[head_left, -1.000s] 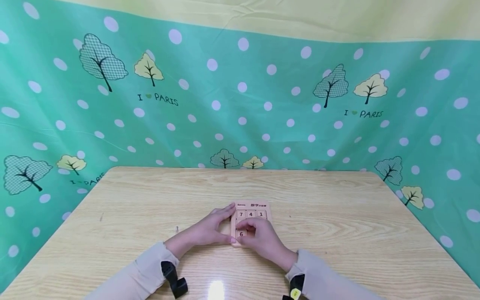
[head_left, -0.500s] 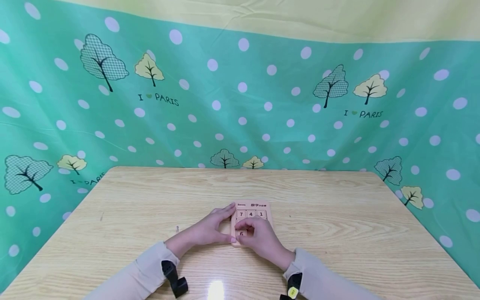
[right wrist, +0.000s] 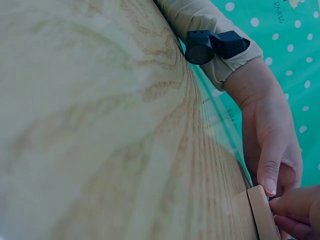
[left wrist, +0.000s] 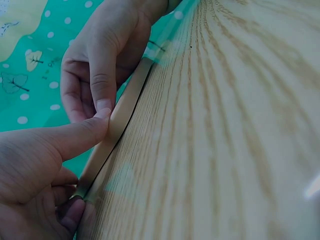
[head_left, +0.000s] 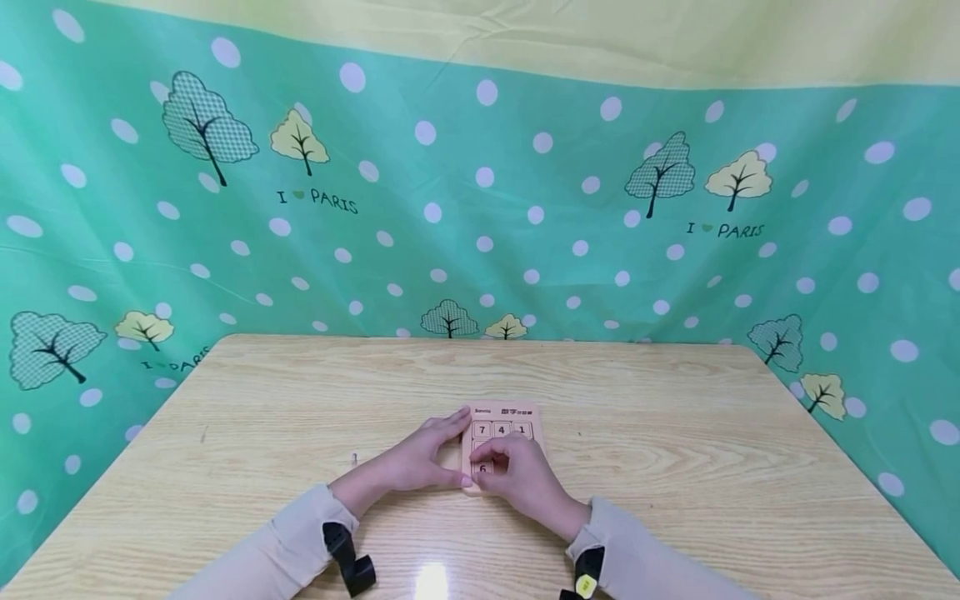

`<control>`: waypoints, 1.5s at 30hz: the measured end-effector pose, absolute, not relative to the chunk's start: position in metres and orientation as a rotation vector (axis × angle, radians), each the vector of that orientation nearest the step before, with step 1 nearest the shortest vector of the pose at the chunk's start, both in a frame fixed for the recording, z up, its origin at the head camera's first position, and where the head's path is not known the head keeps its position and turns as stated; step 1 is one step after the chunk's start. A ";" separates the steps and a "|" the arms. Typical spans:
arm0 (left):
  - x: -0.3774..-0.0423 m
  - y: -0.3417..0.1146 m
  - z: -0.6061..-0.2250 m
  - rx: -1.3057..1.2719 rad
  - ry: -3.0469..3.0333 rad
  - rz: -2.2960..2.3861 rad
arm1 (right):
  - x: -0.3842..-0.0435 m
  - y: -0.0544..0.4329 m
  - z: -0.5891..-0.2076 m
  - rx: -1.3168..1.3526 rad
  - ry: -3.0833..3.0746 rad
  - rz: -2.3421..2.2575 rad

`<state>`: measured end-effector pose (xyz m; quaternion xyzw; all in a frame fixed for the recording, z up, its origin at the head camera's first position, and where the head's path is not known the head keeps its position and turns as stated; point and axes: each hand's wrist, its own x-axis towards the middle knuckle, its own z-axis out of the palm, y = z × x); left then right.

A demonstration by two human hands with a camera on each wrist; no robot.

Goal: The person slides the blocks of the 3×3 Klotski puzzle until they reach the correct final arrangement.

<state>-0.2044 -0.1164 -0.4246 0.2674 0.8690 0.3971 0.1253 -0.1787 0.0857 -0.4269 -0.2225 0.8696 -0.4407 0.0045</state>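
Observation:
A pinkish-tan number slide puzzle (head_left: 510,411) lies flat on the table, its row 7, 4, 1 showing at the far side. My left hand (head_left: 416,457) holds its left edge, thumb at the near corner and fingers at the far one. Over the board bends my right hand (head_left: 528,483), index finger and thumb curled about the number tile 6 (head_left: 482,469); the other tiles lie mostly hidden under it. In the left wrist view both thumbs come close together at the puzzle's edge (left wrist: 132,95). The right wrist view catches only a corner of the puzzle (right wrist: 262,215).
The light wood table (head_left: 300,400) spreads around the puzzle. Behind it hangs a green dotted curtain (head_left: 525,250) with printed trees. A black wrist camera (head_left: 348,558) sits on the left sleeve, another (head_left: 588,571) on the right.
The right wrist and sleeve have shifted slightly to the left, and the right fingertips have moved a touch left over tile 6. My left hand stays in place.

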 end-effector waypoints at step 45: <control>-0.206 -0.116 -0.427 0.774 2.545 1.143 | -0.187 0.116 -0.427 -0.685 2.701 -1.483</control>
